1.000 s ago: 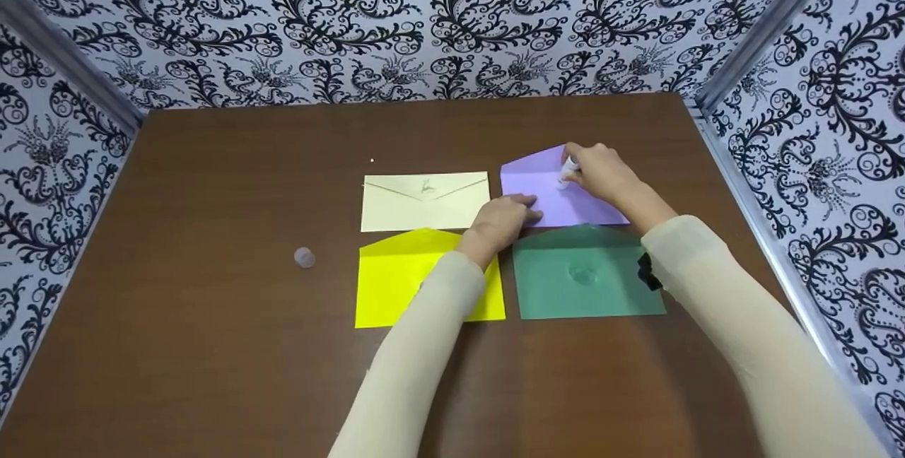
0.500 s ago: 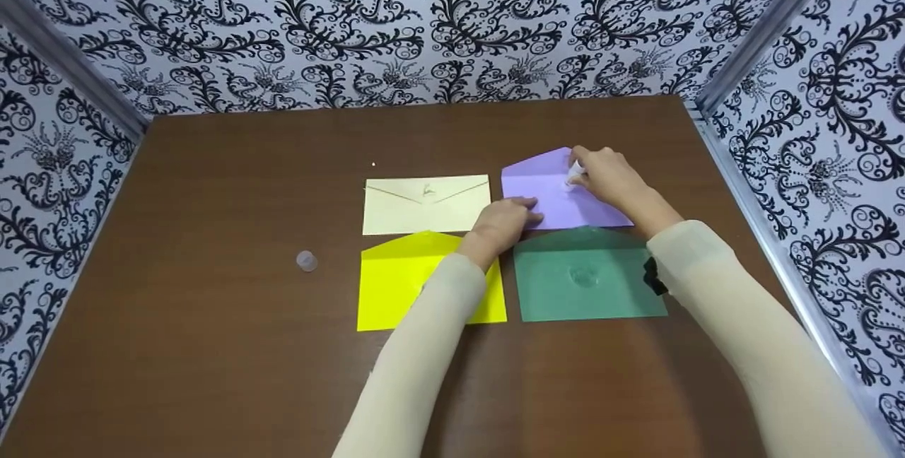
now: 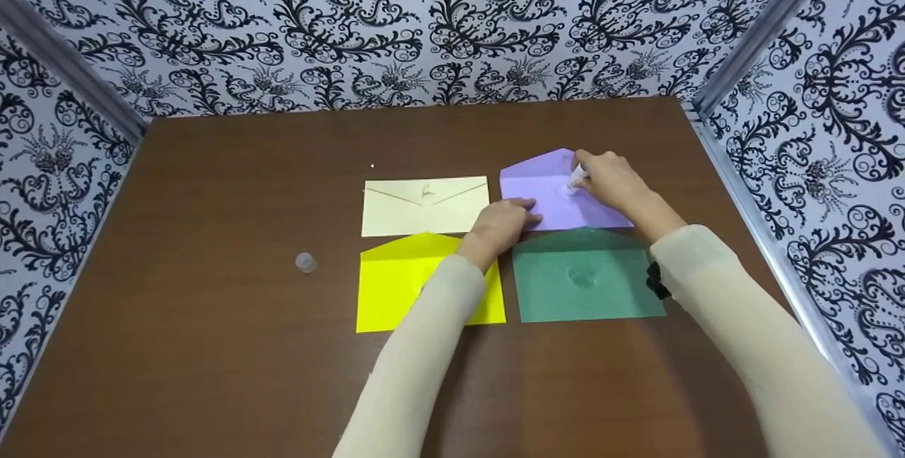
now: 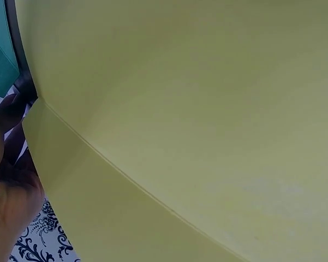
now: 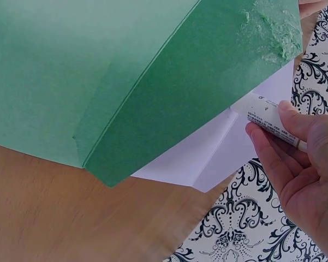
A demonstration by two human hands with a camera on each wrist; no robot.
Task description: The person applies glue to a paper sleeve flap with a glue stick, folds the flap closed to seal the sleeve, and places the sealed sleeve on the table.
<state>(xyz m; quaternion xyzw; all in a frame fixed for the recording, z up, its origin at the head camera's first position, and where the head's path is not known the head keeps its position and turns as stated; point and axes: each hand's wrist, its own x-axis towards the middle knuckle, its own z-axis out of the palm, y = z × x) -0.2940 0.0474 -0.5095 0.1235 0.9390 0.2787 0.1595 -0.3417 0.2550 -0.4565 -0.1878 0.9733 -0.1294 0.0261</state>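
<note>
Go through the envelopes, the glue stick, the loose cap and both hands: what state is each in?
Cream envelope: flap folded down
Yellow envelope: flap open
Green envelope: flap open, rough smears near its tip
Purple envelope: flap open
Glue stick: uncapped, tilted over the purple envelope
Cap: off, lying left of the yellow envelope
Left hand: on the purple envelope
Right hand: gripping the glue stick

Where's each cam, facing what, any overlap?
Head: on the head, facing forward-down at the table; both sleeves, left hand, right hand show.
Left wrist: on that wrist, facing yellow envelope; left hand at left edge.
Right wrist: on that wrist, facing green envelope; right hand holds glue stick.
Head and right wrist share green envelope, purple envelope, glue stick.
</note>
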